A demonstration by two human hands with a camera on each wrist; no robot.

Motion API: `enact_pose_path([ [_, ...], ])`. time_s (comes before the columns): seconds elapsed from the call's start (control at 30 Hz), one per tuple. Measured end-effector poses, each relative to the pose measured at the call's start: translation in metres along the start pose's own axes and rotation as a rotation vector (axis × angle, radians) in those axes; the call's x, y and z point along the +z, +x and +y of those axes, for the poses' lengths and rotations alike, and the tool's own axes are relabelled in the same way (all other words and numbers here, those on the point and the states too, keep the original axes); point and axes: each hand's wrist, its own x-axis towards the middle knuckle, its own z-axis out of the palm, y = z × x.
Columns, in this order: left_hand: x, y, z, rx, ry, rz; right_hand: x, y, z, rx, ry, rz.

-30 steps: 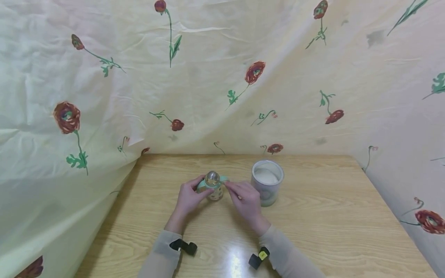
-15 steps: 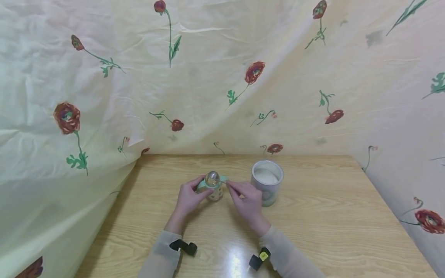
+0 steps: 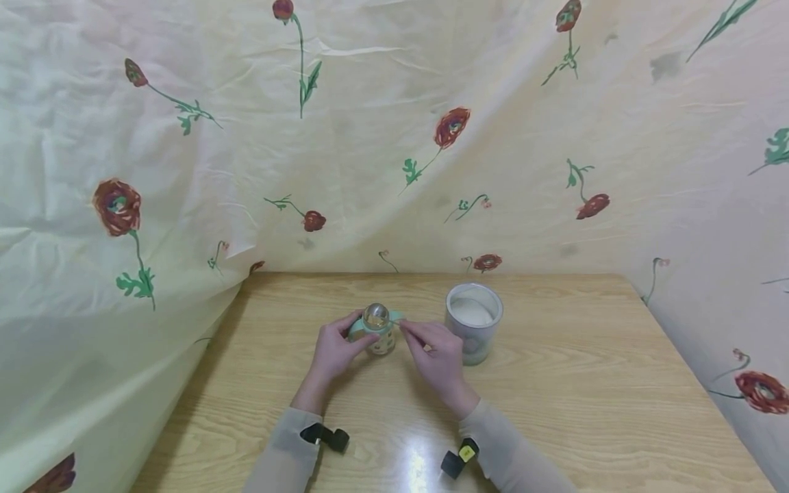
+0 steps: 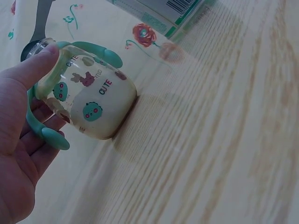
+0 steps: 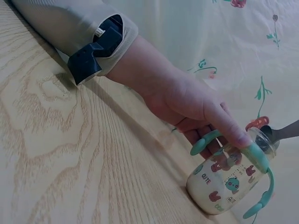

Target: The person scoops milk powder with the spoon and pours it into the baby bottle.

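My left hand (image 3: 333, 352) holds a clear baby bottle (image 4: 88, 100) by its neck and mint-green handles. Cartoon faces and the word CUTE are printed on its side, and pale contents show through the lower part. The bottle stands upright on the table. Its thumb presses at the neck ring, as the right wrist view also shows on the left hand (image 5: 201, 112). Over the open mouth sits the rounded metal bowl of a spoon (image 4: 41, 21). My right hand (image 3: 436, 349) pinches the handle of this spoon (image 5: 286, 131) just right of the bottle. The right hand is outside both wrist views.
Close behind the right hand stands a wide round tin (image 3: 487, 342), open at the top, with white contents inside. Part of a barcode label (image 4: 168, 11) shows at the top of the left wrist view. A flowered cloth (image 3: 370, 137) hangs behind the wooden table (image 3: 585, 383).
The spoon's handle has shifted slightly in my right fingers at the bottle mouth. Left hand, bottle and tin stay where they were.
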Motion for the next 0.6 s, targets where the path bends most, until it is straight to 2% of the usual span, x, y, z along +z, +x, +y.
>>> enact_pose_path([
  [0.37,-0.0007,-0.0004,-0.0004,-0.011,-0.012,0.002,-0.0002,0.0002,-0.0018,0.066,-0.003,-0.01],
  [0.6,-0.0003,-0.001,0.0016,-0.022,-0.015,-0.001,0.0009,-0.0008,-0.0025,0.142,0.051,0.019],
])
